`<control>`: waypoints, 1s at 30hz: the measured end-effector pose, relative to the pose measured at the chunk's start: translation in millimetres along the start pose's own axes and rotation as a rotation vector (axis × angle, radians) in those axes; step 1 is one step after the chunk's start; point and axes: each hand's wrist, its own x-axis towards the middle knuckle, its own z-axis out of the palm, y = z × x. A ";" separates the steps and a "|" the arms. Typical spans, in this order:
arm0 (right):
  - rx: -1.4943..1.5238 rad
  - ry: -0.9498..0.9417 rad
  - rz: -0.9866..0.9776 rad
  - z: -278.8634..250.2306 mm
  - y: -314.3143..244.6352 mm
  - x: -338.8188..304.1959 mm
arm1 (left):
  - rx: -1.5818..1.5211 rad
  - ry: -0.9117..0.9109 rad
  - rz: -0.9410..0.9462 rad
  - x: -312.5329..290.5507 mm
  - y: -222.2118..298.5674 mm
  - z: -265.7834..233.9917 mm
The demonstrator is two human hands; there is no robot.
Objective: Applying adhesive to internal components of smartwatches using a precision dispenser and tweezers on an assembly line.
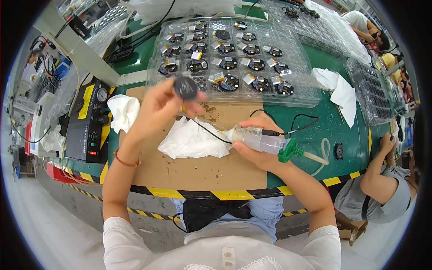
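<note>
My left hand is raised over the cardboard, its fingers pinching a round black part; both are blurred. A small yellowish piece shows just under that hand. In my right hand lies a clear dispensing syringe with a green cap and a hose behind it. Its tip points left, above a crumpled white cloth. A black cable loops around the right hand. Beyond both hands, a clear tray holds several round circuit boards with silver battery packs.
Cardboard covers the green bench, edged with yellow-black tape. A black control box with a gauge stands left beside another white cloth. A black part and white wipes lie right. A co-worker sits at the right.
</note>
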 end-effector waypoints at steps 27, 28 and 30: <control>-0.019 0.047 0.039 1.6 9.4 -6.3 | 0.538 -0.609 0.405 -67.6 3.4 59.4; -0.002 0.073 0.049 1.7 10.0 -6.8 | 0.524 -0.669 0.344 -65.1 6.9 58.1; 0.020 0.093 0.063 1.4 7.5 -8.7 | 0.506 -0.703 0.325 -63.4 11.3 56.2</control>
